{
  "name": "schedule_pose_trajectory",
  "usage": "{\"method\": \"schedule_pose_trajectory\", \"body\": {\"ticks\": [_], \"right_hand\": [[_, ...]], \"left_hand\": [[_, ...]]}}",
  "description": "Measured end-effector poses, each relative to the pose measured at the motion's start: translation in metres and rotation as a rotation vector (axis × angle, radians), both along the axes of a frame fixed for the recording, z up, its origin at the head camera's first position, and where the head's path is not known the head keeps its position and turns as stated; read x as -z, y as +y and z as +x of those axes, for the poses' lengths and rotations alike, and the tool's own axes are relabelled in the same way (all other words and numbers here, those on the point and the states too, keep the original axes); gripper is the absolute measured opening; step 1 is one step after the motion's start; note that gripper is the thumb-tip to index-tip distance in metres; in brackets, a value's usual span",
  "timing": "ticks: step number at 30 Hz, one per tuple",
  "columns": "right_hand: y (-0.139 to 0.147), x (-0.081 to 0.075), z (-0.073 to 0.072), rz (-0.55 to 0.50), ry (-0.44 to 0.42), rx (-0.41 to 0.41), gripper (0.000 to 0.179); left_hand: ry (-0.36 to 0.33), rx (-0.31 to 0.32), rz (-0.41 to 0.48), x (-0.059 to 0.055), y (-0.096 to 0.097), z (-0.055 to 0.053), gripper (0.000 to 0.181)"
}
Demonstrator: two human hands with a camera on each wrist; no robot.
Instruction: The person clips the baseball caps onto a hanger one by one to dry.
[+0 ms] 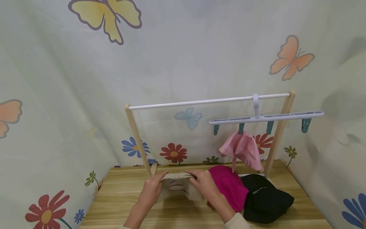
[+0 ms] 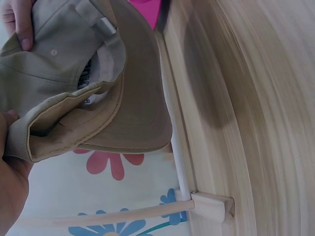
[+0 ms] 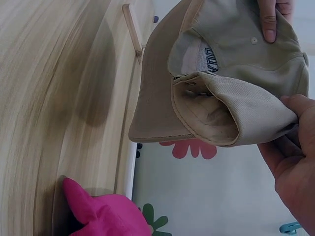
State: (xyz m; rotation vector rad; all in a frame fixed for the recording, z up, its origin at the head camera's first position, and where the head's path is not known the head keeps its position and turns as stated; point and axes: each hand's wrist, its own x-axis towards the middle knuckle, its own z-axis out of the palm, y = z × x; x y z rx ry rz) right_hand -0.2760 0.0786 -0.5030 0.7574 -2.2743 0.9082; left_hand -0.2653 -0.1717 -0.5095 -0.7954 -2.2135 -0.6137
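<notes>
Pale-pink hat (image 1: 242, 148) shows in head view only; left hand (image 1: 154, 185) and right hand (image 1: 204, 183) pinch beige cap (image 3: 241, 64).

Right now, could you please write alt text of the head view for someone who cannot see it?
A person's left hand and right hand hold a beige cap above a wood-grain table. To the right, a magenta hat and a black cap lie on the table; beyond them, a pink hat hangs from a clip hanger on a rack.
</notes>
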Motion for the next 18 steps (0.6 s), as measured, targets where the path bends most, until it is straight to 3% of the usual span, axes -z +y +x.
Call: {"method": "schedule_pose_trajectory", "body": {"ticks": [7,18], "right_hand": [[0.006,-0.003,-0.002,-0.032,0.016,0.003,0.028],[0.013,-0.003,-0.004,-0.027,0.026,0.021,0.03]], "left_hand": [[0.028,0.015,0.006,-0.002,0.007,-0.002,0.055],[0.01,0.049,0.017,-0.005,0.016,-0.005,0.052]]}}
